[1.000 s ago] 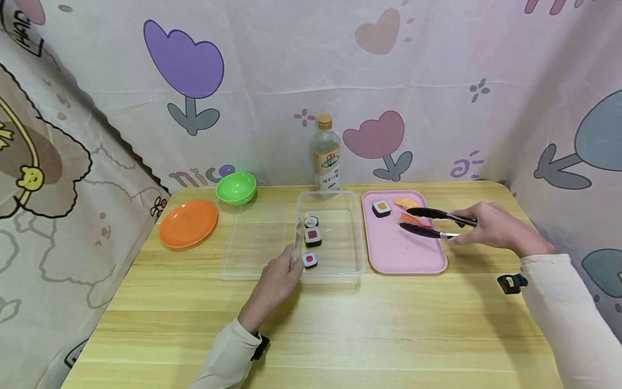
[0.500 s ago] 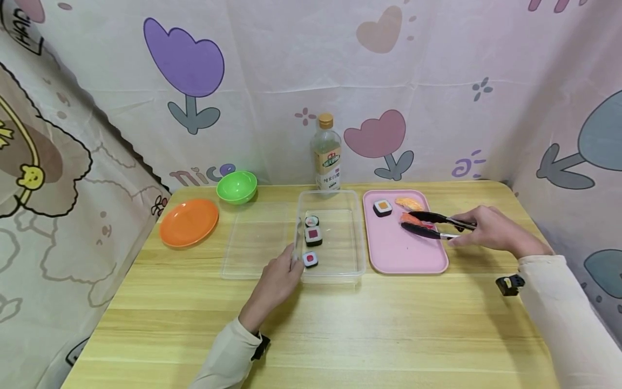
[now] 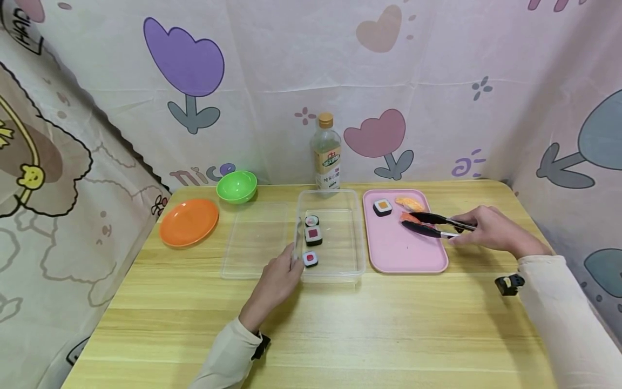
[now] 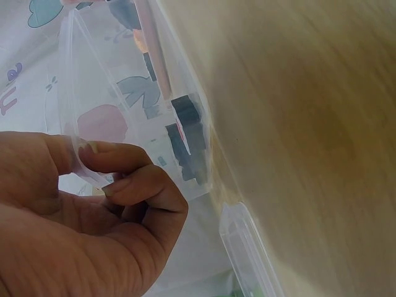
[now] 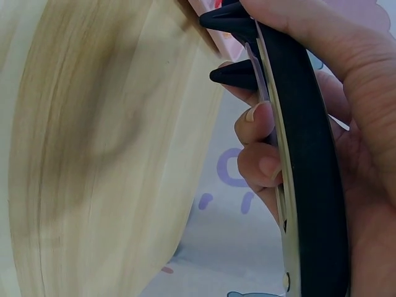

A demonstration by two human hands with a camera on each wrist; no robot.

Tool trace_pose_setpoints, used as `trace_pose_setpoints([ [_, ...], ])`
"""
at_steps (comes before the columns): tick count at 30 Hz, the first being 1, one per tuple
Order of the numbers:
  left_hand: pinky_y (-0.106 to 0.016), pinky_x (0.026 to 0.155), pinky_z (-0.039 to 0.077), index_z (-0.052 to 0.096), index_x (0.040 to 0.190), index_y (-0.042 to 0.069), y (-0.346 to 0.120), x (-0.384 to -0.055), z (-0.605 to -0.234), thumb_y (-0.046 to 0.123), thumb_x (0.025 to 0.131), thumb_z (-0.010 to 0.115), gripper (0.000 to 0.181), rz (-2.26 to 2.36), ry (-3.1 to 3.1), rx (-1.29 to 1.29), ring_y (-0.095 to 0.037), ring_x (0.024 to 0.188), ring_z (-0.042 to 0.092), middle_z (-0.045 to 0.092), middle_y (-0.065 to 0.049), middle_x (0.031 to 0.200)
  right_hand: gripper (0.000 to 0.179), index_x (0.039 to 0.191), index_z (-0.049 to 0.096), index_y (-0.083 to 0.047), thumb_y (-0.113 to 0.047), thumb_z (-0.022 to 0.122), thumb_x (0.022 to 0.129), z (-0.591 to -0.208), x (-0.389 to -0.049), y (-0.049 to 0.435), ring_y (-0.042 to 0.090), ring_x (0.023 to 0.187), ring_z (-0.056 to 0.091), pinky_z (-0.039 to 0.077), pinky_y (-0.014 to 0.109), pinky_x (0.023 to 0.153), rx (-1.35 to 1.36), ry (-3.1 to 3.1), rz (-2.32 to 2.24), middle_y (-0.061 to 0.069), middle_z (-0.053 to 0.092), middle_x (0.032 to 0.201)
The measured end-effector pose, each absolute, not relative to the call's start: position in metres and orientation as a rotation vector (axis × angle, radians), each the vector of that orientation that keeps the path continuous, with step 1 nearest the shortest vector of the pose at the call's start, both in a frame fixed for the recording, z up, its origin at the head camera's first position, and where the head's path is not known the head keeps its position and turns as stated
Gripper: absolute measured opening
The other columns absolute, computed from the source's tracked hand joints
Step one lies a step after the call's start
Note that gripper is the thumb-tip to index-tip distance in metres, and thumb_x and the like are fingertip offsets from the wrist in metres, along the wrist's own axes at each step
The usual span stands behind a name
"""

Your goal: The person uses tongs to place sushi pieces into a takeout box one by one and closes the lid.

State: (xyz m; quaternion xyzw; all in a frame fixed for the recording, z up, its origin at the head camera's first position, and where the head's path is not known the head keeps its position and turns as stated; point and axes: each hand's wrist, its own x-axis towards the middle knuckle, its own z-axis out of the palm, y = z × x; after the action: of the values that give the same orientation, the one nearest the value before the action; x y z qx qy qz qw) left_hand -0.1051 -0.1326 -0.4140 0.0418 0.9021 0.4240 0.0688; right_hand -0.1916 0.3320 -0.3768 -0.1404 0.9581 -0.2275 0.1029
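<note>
My left hand pinches the left rim of a clear plastic container, thumb and curled fingers on its edge in the left wrist view. Along the container's left side sit three sushi rolls, among them one with a dark red centre. My right hand grips black-tipped tongs over the pink tray. The tong tips lie on either side of a red-orange nigiri, partly hidden by them. Behind it on the tray are an orange nigiri and a roll with an orange centre.
A clear lid lies flat left of the container. Farther left are an orange plate and a green bowl. Behind the container stands a bottle with a yellow cap, near the patterned cloth backdrop.
The tong arms have come closer together around the red-orange nigiri, as my right hand squeezes them. My left hand and the container stay in place.
</note>
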Motion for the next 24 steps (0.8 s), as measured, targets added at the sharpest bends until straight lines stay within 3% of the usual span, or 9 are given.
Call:
trace_pose_setpoints([
  [13, -0.027, 0.045, 0.029, 0.052, 0.132, 0.003, -0.133, -0.106, -0.414, 0.018, 0.102, 0.046, 0.034, 1.274, 2.717, 0.125, -0.012, 0.050, 0.033, 0.037, 0.003, 0.064, 0.064, 0.124, 0.070, 0.005, -0.029, 0.091, 0.074, -0.366, -0.191, 0.334, 0.018, 0.068, 0.046, 0.033, 0.029, 0.057, -0.434, 2.848, -0.689, 0.002, 0.065, 0.081],
  [20, -0.027, 0.046, 0.029, 0.052, 0.129, 0.004, -0.133, -0.106, -0.415, 0.019, 0.102, 0.045, 0.032, 1.272, 2.720, 0.137, -0.012, 0.050, 0.033, 0.037, 0.003, 0.065, 0.061, 0.123, 0.070, 0.004, -0.029, 0.090, 0.076, -0.360, -0.190, 0.334, 0.014, 0.063, 0.041, 0.032, 0.029, 0.055, -0.468, 2.845, -0.725, 0.002, 0.063, 0.080],
  [24, -0.027, 0.045, 0.029, 0.051, 0.135, 0.003, -0.134, -0.107, -0.415, 0.019, 0.102, 0.045, 0.037, 1.267, 2.720, 0.129, -0.012, 0.050, 0.033, 0.037, 0.003, 0.065, 0.058, 0.122, 0.071, 0.003, -0.027, 0.090, 0.076, -0.358, -0.191, 0.333, 0.012, 0.059, 0.039, 0.032, 0.029, 0.054, -0.501, 2.842, -0.766, 0.002, 0.063, 0.079],
])
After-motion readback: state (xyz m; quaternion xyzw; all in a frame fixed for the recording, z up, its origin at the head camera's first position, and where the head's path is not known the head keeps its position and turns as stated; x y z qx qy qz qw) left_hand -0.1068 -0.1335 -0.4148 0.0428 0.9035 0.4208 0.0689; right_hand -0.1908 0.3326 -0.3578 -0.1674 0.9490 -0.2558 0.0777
